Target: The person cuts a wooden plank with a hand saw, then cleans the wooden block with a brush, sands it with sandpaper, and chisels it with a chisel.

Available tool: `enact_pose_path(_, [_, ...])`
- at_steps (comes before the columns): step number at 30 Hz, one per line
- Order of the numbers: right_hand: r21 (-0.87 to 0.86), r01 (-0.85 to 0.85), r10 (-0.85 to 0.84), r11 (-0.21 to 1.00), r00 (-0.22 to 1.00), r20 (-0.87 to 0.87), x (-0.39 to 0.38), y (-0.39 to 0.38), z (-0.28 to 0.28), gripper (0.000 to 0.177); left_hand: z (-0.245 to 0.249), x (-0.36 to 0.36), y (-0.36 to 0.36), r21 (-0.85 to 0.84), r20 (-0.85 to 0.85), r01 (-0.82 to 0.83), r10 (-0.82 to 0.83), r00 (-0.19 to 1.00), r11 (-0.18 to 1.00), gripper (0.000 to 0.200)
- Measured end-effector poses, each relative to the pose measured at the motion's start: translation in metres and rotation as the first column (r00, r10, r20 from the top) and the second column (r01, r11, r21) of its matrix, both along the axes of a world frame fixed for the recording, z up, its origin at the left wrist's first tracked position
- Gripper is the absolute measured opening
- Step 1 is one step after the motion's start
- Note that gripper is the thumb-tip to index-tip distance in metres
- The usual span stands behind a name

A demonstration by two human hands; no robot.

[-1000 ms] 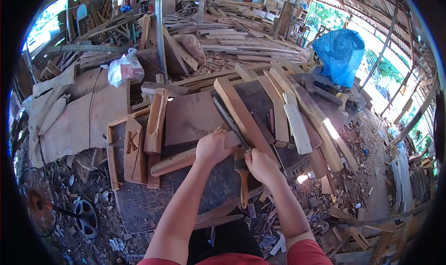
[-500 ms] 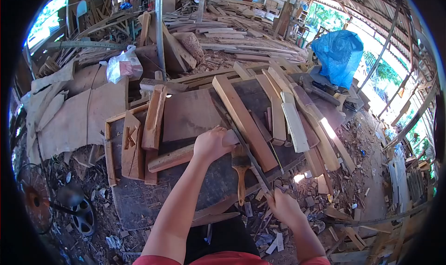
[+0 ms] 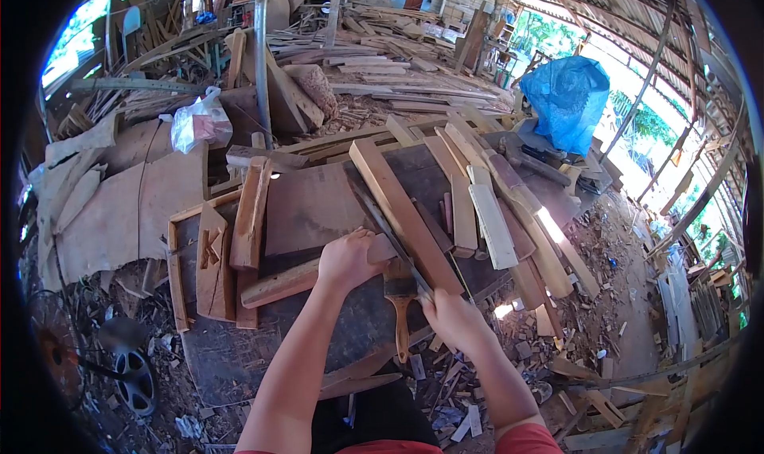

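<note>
My left hand (image 3: 347,261) is wrapped round the end of a wooden piece (image 3: 286,282) that lies slanting on the dark worktop (image 3: 294,342). My right hand (image 3: 452,317) is closed round the near end of a long, thin dark tool (image 3: 407,264), its type unclear. The tool slants away from me, close to the end of the wooden piece. Just right of it lies a long reddish beam (image 3: 410,215). A brush with a wooden handle (image 3: 402,327) lies between my hands, its bristle end near the tool.
Carved wooden pieces (image 3: 213,261) lie at the left of the worktop, and several planks (image 3: 493,223) at the right. A blue tarp (image 3: 567,104) and a white plastic bag (image 3: 200,121) are farther back. Wood scraps (image 3: 469,398) cover the floor.
My right hand has moved up and left with the tool, closer to my left hand. The view has shifted slightly, and the left hand still grips the wooden piece.
</note>
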State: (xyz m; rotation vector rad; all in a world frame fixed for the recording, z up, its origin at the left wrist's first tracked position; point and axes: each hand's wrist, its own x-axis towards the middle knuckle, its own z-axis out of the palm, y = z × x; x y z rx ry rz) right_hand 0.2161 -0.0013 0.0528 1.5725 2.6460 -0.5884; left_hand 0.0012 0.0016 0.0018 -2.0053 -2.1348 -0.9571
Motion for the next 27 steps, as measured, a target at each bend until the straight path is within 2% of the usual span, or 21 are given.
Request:
enact_pose_path(2, [0.047,-0.023,0.024,0.999,0.999,-0.035,-0.023,0.016,-0.006,0.035,0.012,0.004,-0.005,-0.173,0.044,-0.026,0.035,0.998,0.985,0.057])
enact_pose_path(7, [0.037,-0.018,0.020,0.999,0.998,-0.058,-0.061,0.044,-0.009,0.037,0.012,0.004,-0.003,-0.189,0.048,-0.029,0.039,0.998,0.982,0.057])
enact_pose_path(12, [0.054,-0.021,0.024,0.998,0.999,-0.047,-0.053,0.040,-0.015,0.035,0.004,0.002,0.000,-0.177,0.069,-0.004,0.017,0.997,0.984,0.057])
enact_pose_path(14, [0.050,-0.025,0.027,0.998,0.999,-0.041,-0.051,0.038,-0.017,0.035,-0.002,0.001,0.000,-0.130,0.002,-0.007,0.008,1.000,0.992,0.057])
enact_pose_path(18, [0.055,-0.006,0.010,0.998,0.997,-0.074,-0.052,0.034,-0.019,0.035,0.010,0.002,-0.004,-0.225,0.040,0.002,0.007,0.999,0.974,0.059])
enact_pose_path(20, [0.057,0.002,0.002,0.998,0.997,-0.076,-0.053,0.034,-0.019,0.035,0.001,0.001,-0.001,-0.161,0.003,-0.014,0.015,1.000,0.987,0.059])
enact_pose_path(27, [0.098,-0.001,0.007,0.995,0.998,-0.058,-0.042,0.025,-0.025,0.034,0.003,0.001,-0.003,-0.157,-0.018,-0.015,0.012,1.000,0.988,0.056])
